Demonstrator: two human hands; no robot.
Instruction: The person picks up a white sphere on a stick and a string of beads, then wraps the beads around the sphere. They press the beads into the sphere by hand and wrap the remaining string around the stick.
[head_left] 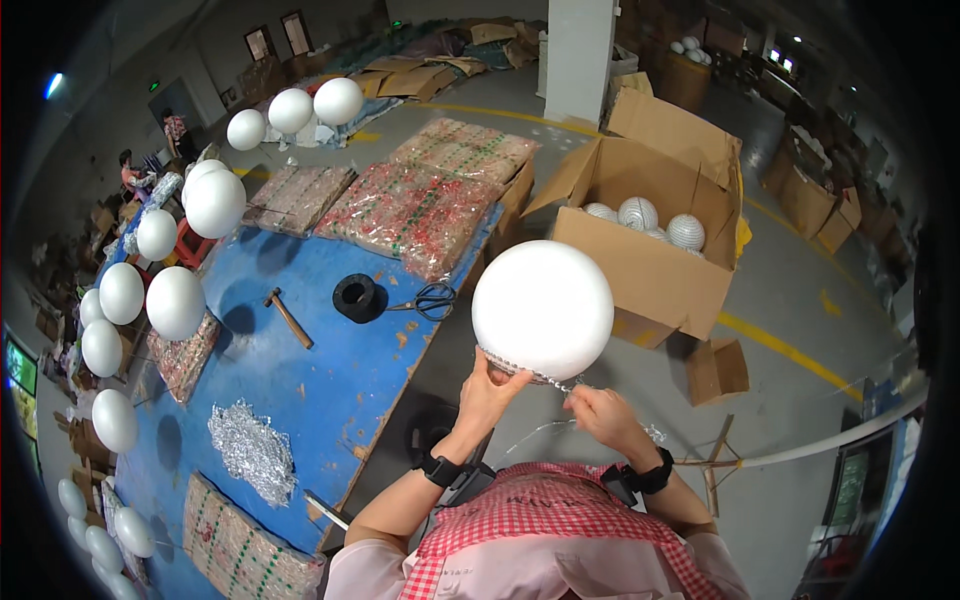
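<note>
A large smooth white ball [543, 305] is in front of me, off the right edge of the blue table. My left hand [485, 390] is at the ball's lower left, thumb and fingers closed on a silver bead garland [520, 369] against its underside. To the right, my right hand [603, 414] pinches the same garland a little away from the ball. A thin loose end of silver strand [540, 432] trails below the hands. What supports the ball from beneath is hidden.
On the blue table [330, 400] are a hammer [289, 318], scissors [430, 301], a black tape roll [357, 297], a silver tinsel pile [252, 452] and wrapped packs [400, 200]. White balls [176, 303] stand along its left side. An open carton [640, 270] with striped balls is beyond me.
</note>
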